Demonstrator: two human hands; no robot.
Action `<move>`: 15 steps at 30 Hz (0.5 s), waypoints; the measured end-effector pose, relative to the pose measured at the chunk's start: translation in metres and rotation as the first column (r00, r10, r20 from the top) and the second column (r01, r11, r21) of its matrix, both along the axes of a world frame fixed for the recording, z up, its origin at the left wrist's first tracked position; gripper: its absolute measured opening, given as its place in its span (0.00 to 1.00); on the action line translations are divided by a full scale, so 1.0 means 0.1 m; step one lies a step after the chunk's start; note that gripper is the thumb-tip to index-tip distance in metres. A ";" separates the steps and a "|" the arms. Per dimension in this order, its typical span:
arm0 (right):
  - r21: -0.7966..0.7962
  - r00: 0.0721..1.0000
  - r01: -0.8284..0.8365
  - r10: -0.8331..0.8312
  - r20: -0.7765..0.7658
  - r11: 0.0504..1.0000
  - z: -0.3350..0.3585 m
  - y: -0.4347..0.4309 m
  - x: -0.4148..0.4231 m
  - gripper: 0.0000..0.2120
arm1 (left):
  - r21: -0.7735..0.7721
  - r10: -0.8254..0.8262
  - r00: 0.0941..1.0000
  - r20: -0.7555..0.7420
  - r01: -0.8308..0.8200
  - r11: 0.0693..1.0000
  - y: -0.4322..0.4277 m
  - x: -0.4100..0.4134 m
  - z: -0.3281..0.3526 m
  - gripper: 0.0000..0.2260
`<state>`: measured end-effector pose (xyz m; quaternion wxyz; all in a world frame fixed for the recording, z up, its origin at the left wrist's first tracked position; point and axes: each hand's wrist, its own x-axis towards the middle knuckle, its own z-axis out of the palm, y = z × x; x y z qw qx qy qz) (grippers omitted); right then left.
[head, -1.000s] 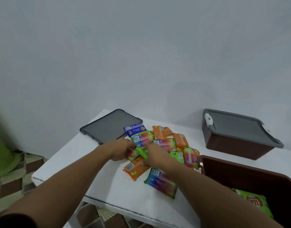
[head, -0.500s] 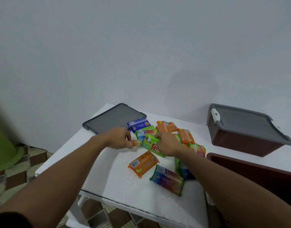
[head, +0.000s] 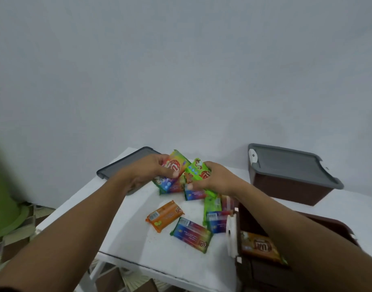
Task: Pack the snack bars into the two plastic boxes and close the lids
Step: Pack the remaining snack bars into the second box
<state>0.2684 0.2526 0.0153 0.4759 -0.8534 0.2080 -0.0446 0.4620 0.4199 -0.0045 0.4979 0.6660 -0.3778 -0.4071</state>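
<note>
Covering green snack bar (head: 196,169): right hand (head: 215,180)

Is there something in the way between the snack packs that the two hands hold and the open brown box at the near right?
Nothing visible blocks the way. The left hand grips a rainbow pack, the right hand a green pack, above the table. The open box has no lid on; one orange pack shows inside.

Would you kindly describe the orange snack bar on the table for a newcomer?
Find the white table and look toward its front edge. The orange snack bar lies leftmost there, beside a rainbow-striped packet; only it is orange.
</note>
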 end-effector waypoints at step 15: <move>-0.473 0.999 0.032 -0.040 -0.007 0.880 0.18 -0.81 -1.61 0.37 | 0.095 -0.109 0.807 0.580 0.065 0.993 -0.93 -1.71 0.45 0.21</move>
